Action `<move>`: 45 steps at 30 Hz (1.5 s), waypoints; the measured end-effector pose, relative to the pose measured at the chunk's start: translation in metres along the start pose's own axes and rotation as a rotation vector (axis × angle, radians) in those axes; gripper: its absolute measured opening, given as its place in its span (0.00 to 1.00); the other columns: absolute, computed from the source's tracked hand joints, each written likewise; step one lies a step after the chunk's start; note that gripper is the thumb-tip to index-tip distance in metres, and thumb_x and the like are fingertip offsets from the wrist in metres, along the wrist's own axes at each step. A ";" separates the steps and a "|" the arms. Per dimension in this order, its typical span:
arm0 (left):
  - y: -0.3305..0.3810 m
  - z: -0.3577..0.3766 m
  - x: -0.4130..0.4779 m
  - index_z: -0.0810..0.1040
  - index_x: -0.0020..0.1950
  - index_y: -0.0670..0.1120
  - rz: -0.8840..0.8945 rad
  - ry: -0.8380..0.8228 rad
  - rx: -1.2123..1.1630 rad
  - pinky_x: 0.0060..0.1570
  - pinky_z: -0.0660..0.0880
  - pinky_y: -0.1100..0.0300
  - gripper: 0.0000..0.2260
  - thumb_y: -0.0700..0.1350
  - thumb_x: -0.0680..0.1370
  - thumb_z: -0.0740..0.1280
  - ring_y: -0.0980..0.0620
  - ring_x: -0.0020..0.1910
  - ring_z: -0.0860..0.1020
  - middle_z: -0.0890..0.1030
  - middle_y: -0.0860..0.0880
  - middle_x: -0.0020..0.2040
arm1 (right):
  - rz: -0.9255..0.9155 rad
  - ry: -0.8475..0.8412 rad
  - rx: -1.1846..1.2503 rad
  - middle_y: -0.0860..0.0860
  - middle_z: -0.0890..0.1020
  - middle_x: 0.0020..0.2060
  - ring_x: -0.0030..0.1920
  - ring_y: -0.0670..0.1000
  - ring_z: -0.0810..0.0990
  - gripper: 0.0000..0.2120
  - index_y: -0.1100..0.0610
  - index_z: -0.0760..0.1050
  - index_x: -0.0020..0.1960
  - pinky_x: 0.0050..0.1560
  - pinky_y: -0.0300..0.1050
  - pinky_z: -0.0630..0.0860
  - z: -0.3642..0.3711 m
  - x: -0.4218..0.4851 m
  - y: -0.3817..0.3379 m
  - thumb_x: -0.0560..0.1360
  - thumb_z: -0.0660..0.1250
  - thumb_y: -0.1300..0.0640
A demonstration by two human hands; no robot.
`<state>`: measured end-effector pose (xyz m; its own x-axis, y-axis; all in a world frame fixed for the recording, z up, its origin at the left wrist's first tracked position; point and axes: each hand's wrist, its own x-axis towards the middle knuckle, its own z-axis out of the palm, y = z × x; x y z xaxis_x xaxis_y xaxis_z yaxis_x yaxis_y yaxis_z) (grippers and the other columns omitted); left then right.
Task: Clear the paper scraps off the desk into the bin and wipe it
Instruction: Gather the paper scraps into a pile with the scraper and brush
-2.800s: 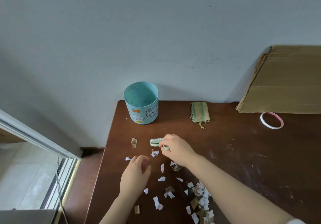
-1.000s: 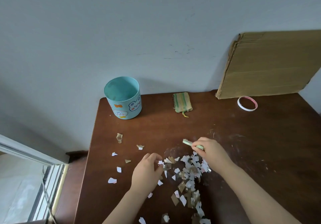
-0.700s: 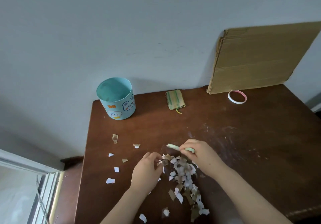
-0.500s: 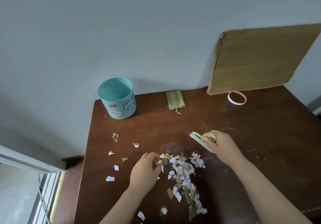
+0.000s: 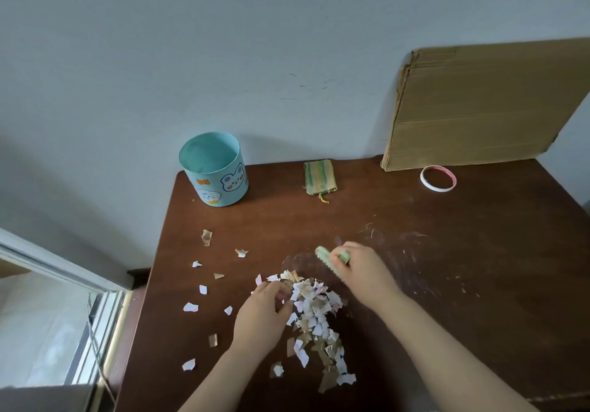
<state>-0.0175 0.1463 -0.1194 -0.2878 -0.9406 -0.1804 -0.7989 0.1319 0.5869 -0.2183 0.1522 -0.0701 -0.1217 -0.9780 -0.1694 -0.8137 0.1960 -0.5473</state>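
Observation:
A pile of white and tan paper scraps (image 5: 314, 307) lies on the dark brown desk (image 5: 447, 268), trailing toward the near edge. My right hand (image 5: 364, 271) grips a small green brush (image 5: 329, 263) just right of the pile's far end, bristles toward the scraps. My left hand (image 5: 263, 314) rests at the pile's left side, its fingers curled against the scraps; whether it pinches any is hidden. Loose scraps (image 5: 204, 288) lie scattered to the left. The light blue bin (image 5: 214, 168) stands upright at the desk's far left corner.
A folded green-striped cloth (image 5: 319, 176) lies near the wall right of the bin. A white tape ring (image 5: 438, 178) sits by a cardboard sheet (image 5: 485, 105) leaning on the wall. The desk's left edge drops off beside a window frame (image 5: 57, 268).
The brush in my right hand swung out to the right and came back to the pile's far end. The scraps are gathered tighter. My left hand stayed at the pile's left.

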 end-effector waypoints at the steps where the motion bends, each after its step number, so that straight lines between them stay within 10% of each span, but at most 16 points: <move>1: 0.000 0.000 -0.001 0.76 0.52 0.56 -0.008 0.003 -0.002 0.36 0.70 0.71 0.06 0.49 0.76 0.64 0.61 0.42 0.75 0.73 0.61 0.45 | 0.025 0.049 -0.010 0.46 0.75 0.42 0.34 0.41 0.72 0.12 0.54 0.79 0.49 0.29 0.30 0.64 -0.010 0.000 0.009 0.80 0.58 0.53; 5: 0.002 0.006 -0.006 0.76 0.53 0.54 -0.025 0.006 -0.009 0.35 0.67 0.74 0.06 0.48 0.77 0.64 0.62 0.42 0.75 0.74 0.60 0.46 | 0.157 0.120 -0.085 0.49 0.77 0.45 0.42 0.51 0.78 0.13 0.58 0.79 0.47 0.39 0.39 0.68 -0.027 -0.003 0.039 0.80 0.58 0.53; 11: 0.001 0.004 -0.011 0.76 0.51 0.56 -0.055 0.029 -0.021 0.39 0.73 0.68 0.05 0.48 0.76 0.65 0.62 0.42 0.75 0.74 0.60 0.45 | -0.015 -0.077 -0.111 0.45 0.67 0.36 0.30 0.40 0.66 0.18 0.52 0.65 0.34 0.25 0.31 0.62 0.023 -0.003 -0.009 0.82 0.53 0.52; 24: -0.012 -0.004 -0.017 0.76 0.55 0.55 -0.069 0.046 -0.017 0.35 0.71 0.72 0.07 0.49 0.77 0.64 0.61 0.41 0.76 0.74 0.61 0.48 | 0.078 0.070 -0.094 0.51 0.76 0.40 0.33 0.46 0.71 0.15 0.59 0.79 0.45 0.29 0.35 0.60 -0.002 0.000 0.017 0.80 0.57 0.53; 33: -0.026 -0.018 -0.013 0.76 0.52 0.55 -0.032 0.064 0.002 0.38 0.72 0.69 0.05 0.48 0.77 0.64 0.61 0.41 0.74 0.74 0.60 0.46 | -0.117 -0.090 -0.052 0.46 0.66 0.33 0.28 0.42 0.63 0.17 0.57 0.67 0.35 0.25 0.32 0.62 0.048 0.011 -0.053 0.81 0.53 0.54; 45: -0.008 -0.003 -0.005 0.75 0.54 0.53 0.035 -0.013 -0.019 0.41 0.75 0.64 0.07 0.48 0.76 0.63 0.58 0.43 0.76 0.74 0.58 0.45 | 0.184 0.092 -0.033 0.48 0.74 0.42 0.36 0.47 0.78 0.14 0.59 0.77 0.41 0.38 0.40 0.76 -0.006 -0.034 0.035 0.79 0.59 0.53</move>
<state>-0.0080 0.1492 -0.1205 -0.3221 -0.9315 -0.1693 -0.7781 0.1585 0.6079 -0.2459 0.1915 -0.0789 -0.3203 -0.9287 -0.1872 -0.7908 0.3709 -0.4869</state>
